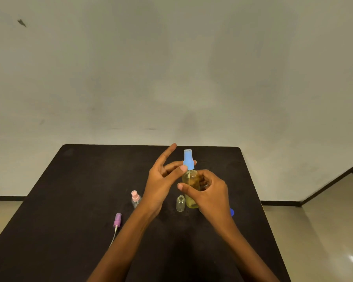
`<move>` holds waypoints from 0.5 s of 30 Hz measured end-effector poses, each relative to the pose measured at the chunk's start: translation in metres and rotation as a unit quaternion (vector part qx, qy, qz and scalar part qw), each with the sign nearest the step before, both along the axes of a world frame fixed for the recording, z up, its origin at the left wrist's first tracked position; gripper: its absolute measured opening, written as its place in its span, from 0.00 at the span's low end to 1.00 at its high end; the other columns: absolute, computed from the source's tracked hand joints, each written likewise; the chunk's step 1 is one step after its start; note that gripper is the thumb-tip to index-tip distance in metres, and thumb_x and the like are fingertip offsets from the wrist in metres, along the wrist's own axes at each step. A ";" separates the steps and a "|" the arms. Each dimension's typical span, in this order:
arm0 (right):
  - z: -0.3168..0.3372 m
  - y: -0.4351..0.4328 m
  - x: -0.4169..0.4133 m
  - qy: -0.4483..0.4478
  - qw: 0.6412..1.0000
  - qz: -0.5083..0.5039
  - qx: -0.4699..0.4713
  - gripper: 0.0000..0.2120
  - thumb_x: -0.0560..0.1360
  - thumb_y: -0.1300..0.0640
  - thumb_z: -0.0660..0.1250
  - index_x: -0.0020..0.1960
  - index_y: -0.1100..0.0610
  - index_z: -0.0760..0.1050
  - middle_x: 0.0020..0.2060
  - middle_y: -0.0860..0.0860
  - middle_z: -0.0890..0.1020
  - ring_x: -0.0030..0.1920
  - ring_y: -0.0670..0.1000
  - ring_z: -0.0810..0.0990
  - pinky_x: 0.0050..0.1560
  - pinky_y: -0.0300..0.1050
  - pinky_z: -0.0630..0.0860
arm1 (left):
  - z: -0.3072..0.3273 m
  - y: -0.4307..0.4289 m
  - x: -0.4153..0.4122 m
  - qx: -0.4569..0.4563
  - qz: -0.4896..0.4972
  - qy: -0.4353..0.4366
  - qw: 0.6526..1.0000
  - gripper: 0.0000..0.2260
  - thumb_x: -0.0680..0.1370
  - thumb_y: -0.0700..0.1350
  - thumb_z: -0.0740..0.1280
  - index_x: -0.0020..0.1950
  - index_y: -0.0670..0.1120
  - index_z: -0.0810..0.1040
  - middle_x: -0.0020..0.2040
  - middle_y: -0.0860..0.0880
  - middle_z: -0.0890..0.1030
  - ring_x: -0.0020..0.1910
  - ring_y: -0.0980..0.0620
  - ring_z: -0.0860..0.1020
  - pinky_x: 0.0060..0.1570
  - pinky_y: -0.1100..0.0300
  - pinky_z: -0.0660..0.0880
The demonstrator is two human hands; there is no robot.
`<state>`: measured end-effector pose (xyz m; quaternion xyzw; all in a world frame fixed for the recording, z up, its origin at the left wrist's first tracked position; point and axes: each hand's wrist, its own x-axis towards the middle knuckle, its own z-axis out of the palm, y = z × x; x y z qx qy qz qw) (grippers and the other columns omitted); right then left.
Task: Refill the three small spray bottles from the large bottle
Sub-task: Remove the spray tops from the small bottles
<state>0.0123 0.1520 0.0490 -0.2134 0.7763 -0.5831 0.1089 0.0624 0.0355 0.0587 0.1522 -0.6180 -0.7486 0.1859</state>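
A clear bottle of yellow liquid (190, 180) stands upright on the black table (69, 231), and my right hand (211, 193) is wrapped around its body. It carries a light blue spray top (188, 157). My left hand (160, 181) pinches the base of that top between thumb and fingers, with the index finger pointing up. Just left of the bottle stands a small empty clear bottle (180, 203) with no top. A small pink-topped spray bottle (135, 198) stands further left. A purple spray head (117, 219) with its tube lies loose on the table.
A dark blue cap (232, 212) peeks out behind my right wrist, near the table's right edge. The table's far edge meets a pale wall (171, 78). Tiled floor (324, 231) lies to the right.
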 end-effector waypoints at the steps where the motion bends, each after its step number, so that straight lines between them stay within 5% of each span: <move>1: -0.001 0.000 0.000 0.001 1.000 0.001 0.001 0.15 0.64 0.53 0.76 0.48 0.50 0.75 0.40 0.44 0.80 0.42 0.44 0.79 0.40 0.29 0.74 | -0.001 -0.001 -0.001 -0.004 0.013 -0.001 1.000 0.28 0.71 0.41 0.69 0.70 0.53 0.65 0.51 0.42 0.83 0.54 0.50 0.81 0.63 0.55 0.72; 4: -0.005 0.000 0.001 -0.002 1.000 0.011 0.012 0.15 0.64 0.53 0.76 0.48 0.50 0.75 0.40 0.43 0.80 0.42 0.43 0.79 0.40 0.30 0.74 | -0.001 -0.005 -0.003 -0.018 0.048 0.006 0.999 0.27 0.72 0.39 0.68 0.69 0.53 0.66 0.49 0.44 0.83 0.51 0.52 0.81 0.55 0.63 0.76; 9: -0.011 -0.003 0.006 -0.016 0.999 0.024 0.038 0.15 0.64 0.52 0.76 0.48 0.50 0.76 0.42 0.45 0.81 0.45 0.45 0.79 0.45 0.35 0.76 | 0.003 -0.021 -0.004 -0.038 0.113 0.010 0.993 0.21 0.74 0.42 0.68 0.66 0.54 0.70 0.54 0.47 0.81 0.55 0.53 0.79 0.60 0.56 0.73; 15: -0.016 -0.007 0.011 -0.036 0.997 0.047 0.043 0.14 0.64 0.53 0.77 0.45 0.48 0.75 0.42 0.45 0.81 0.45 0.45 0.80 0.44 0.34 0.77 | 0.001 -0.060 0.003 -0.056 0.211 0.029 0.976 0.18 0.75 0.41 0.67 0.64 0.52 0.72 0.45 0.51 0.82 0.47 0.57 0.81 0.53 0.67 0.76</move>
